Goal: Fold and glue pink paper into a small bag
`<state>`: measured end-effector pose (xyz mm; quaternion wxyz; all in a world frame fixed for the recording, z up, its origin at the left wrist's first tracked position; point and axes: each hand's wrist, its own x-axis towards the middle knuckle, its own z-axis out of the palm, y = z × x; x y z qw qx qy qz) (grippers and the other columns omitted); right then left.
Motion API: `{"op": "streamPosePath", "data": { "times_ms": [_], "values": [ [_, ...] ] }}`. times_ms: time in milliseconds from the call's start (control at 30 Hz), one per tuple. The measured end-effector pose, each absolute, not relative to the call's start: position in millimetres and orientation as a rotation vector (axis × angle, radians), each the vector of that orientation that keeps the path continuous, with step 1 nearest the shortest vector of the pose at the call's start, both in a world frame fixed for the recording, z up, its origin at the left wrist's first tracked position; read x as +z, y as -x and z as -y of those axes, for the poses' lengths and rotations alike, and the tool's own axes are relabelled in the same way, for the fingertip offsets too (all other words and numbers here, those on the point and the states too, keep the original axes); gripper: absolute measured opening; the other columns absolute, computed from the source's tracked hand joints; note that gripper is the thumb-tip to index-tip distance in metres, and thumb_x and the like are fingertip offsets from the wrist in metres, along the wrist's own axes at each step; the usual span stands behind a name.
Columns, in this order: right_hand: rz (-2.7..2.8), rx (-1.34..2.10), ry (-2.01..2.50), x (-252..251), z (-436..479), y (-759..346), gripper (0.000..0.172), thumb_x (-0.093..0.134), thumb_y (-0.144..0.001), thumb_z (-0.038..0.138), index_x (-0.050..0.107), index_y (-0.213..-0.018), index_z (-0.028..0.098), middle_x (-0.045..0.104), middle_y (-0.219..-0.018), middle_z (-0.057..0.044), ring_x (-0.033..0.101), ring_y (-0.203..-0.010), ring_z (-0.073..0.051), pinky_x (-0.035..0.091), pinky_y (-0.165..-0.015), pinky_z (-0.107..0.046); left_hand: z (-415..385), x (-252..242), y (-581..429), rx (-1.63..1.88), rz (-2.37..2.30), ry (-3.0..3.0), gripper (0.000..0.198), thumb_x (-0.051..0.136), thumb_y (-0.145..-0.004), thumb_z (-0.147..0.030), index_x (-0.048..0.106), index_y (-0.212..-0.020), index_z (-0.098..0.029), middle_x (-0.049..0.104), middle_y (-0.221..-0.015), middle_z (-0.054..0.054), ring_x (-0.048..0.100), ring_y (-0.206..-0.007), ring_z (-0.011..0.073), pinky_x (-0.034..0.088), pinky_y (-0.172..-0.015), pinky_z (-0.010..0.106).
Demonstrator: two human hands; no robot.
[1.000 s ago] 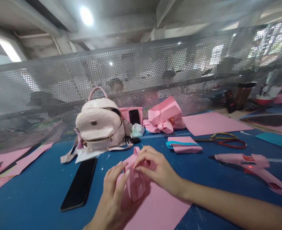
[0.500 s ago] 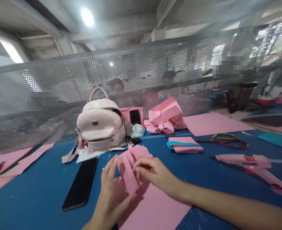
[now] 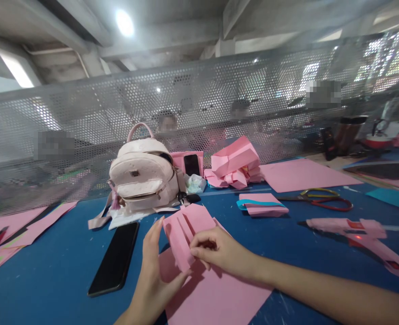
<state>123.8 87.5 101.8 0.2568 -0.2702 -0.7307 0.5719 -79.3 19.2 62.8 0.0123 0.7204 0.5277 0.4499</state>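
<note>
A folded pink paper piece [image 3: 179, 239] with raised strips is held just above a flat pink sheet [image 3: 219, 298]. My left hand [image 3: 155, 271] grips its left side, fingers at the upper left edge and thumb at the lower end. On the right side, my right hand [image 3: 216, 250] is closed, thumb and forefinger pinching the paper's edge; the exact contact is partly hidden by the fingers.
A black phone [image 3: 114, 259] lies left of my hands, a white backpack [image 3: 145, 176] behind. To the right are a folded pink piece with blue strip [image 3: 263, 205], scissors [image 3: 331, 200] and a pink glue gun [image 3: 362, 234]. A perforated screen [image 3: 199, 104] stands behind.
The folded paper has tilted and shifted slightly left. My right hand's fingers have moved down a little along its right edge and curled more tightly.
</note>
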Motion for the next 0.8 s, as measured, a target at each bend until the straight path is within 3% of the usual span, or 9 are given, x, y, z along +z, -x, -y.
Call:
{"op": "streamPosePath", "data": {
  "times_ms": [167,467,800],
  "values": [
    [1.988,1.547,0.744,107.0,-85.0,-123.4,0.015,0.060,-0.087,0.026,0.066,-0.079,0.016,0.054,-0.056,0.004,0.046,-0.046,-0.008,0.034,-0.038,-0.016,-16.7,63.8,77.6,1.390,-1.629,-2.241,0.096,0.074,-0.081,-0.040,0.015,-0.156,-0.028,0.031,-0.154,0.016,0.033,-0.141,0.0395,0.036,-0.109,0.060],
    [1.953,1.460,0.709,111.9,-84.5,-125.0,0.017,0.060,-0.090,0.027,0.062,-0.076,0.017,0.056,-0.061,0.004,0.051,-0.054,-0.009,0.038,-0.053,-0.021,-11.4,61.0,73.8,1.396,-1.533,-2.330,0.091,0.072,-0.085,-0.040,0.017,-0.156,-0.028,0.030,-0.155,0.015,0.033,-0.142,0.0371,0.038,-0.110,0.057],
    [1.975,1.313,0.758,108.9,-89.4,-126.0,0.012,0.061,-0.088,0.026,0.064,-0.079,0.018,0.058,-0.063,0.004,0.051,-0.055,-0.011,0.039,-0.053,-0.022,-13.8,61.4,77.9,1.379,-1.548,-2.345,0.093,0.072,-0.084,-0.037,0.014,-0.156,-0.029,0.026,-0.158,0.017,0.029,-0.145,0.0403,0.038,-0.109,0.063]
  ]
}}
